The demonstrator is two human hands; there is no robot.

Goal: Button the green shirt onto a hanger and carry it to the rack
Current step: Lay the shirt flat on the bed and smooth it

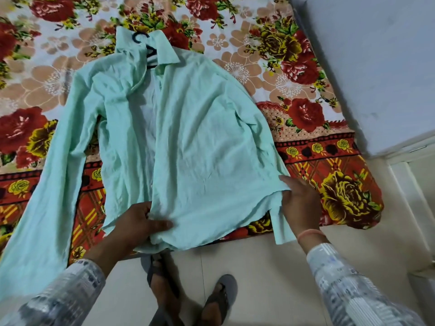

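The pale green shirt (188, 142) lies front-up on the flowered bedsheet (306, 95), collar away from me, its front open down the middle. A dark hanger (150, 54) sits inside the collar, only its hook and neck showing. My left hand (143, 222) pinches the bottom hem near the front opening. My right hand (299, 203) rests flat at the shirt's lower right edge, touching the side hem and the sleeve cuff. The left sleeve trails off the bed toward me.
The bed's near edge runs across the lower frame, with pale floor tiles (270, 267) below it. My feet in grey sandals (188, 295) stand at the edge. A white wall (376, 55) and a door frame are on the right.
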